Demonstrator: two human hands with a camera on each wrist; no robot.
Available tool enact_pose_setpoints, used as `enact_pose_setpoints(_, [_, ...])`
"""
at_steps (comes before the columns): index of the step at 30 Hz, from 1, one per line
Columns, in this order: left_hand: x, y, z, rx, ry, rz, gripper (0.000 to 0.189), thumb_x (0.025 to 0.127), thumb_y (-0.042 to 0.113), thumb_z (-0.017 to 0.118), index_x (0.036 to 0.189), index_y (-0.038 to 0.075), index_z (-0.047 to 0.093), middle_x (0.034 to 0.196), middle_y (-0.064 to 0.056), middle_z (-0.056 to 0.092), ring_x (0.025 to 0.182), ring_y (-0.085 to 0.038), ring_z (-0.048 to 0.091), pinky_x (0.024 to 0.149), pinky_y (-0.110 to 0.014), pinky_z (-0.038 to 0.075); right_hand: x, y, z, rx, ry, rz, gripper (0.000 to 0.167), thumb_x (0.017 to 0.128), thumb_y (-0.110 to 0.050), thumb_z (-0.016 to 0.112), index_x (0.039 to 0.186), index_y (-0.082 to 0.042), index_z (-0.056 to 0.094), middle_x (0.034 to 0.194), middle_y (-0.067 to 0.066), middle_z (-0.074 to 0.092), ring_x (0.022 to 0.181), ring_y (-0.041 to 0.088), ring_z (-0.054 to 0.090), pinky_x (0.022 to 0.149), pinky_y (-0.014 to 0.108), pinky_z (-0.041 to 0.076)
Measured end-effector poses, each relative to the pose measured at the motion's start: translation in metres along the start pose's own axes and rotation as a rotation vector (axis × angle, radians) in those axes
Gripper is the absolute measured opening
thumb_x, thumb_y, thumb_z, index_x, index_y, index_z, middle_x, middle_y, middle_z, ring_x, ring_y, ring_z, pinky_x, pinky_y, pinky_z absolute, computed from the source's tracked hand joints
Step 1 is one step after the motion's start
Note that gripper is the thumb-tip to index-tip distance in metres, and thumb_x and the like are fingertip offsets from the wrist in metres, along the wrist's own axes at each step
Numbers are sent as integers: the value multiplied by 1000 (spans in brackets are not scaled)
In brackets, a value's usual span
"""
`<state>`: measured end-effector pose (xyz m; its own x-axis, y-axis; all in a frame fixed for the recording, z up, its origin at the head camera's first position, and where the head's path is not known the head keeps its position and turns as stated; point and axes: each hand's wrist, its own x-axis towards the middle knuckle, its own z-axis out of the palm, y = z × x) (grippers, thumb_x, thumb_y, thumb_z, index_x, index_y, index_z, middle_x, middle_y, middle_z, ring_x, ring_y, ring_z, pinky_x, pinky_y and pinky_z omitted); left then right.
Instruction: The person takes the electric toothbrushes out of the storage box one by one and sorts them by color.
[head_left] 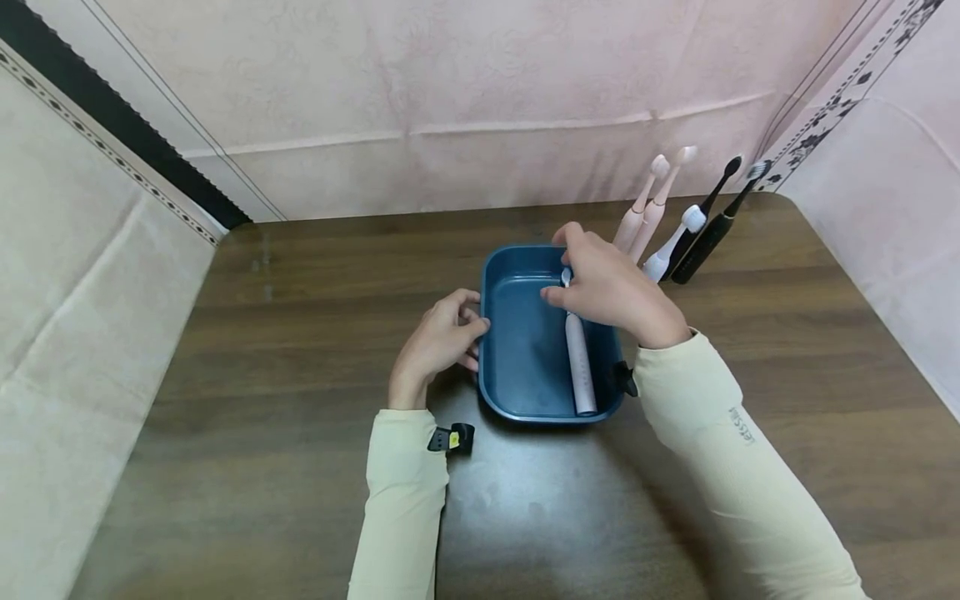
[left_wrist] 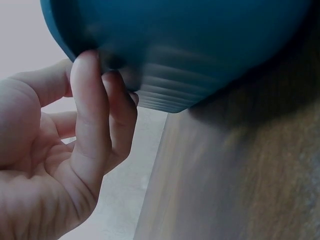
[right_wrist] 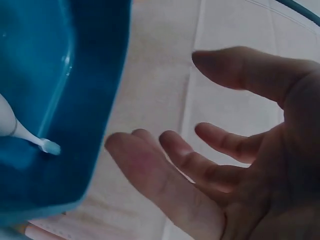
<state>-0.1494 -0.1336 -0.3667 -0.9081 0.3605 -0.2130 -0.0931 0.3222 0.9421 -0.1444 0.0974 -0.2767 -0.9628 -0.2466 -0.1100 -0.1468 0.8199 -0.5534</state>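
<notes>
A blue rectangular tray stands on the table, and my left hand holds its left rim. In the left wrist view, fingers curl against the outer wall of the tray. Inside the tray, toward its right side, lies a white electric toothbrush, its head toward the far end. My right hand hovers over the tray's far right part with thumb and fingers apart and nothing between them. The right wrist view shows that hand away from the toothbrush.
Right of the tray's far end, several electric toothbrushes stand upright, leaning: pink ones, a white one and black ones. Light cloth walls border the wooden table at the back and both sides.
</notes>
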Motion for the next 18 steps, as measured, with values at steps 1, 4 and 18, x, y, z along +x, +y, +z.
enact_pose_setpoints(1, [0, 0, 0, -1, 2, 1, 43, 103, 7, 56, 144, 1, 45, 108, -21, 60, 63, -24, 66, 59, -36, 62, 3, 0, 2, -12, -16, 8, 61, 95, -21, 71, 143, -2, 39, 133, 23, 54, 109, 35, 60, 88, 53, 54])
enact_pose_setpoints(4, [0, -1, -1, 2, 8, 4, 42, 103, 7, 56, 144, 1, 46, 107, -20, 60, 62, -24, 66, 59, -36, 62, 10, 0, 9, -49, -43, 37, 62, 95, -22, 71, 144, -1, 39, 133, 24, 54, 113, 36, 58, 91, 56, 53])
enact_pose_setpoints(18, [0, 1, 0, 4, 11, -2, 44, 103, 8, 56, 145, 0, 44, 107, -19, 60, 61, -24, 65, 58, -37, 62, 21, 14, 32, -203, -246, 183, 70, 99, -20, 65, 149, 11, 27, 116, 28, 59, 72, 29, 68, 64, 39, 58])
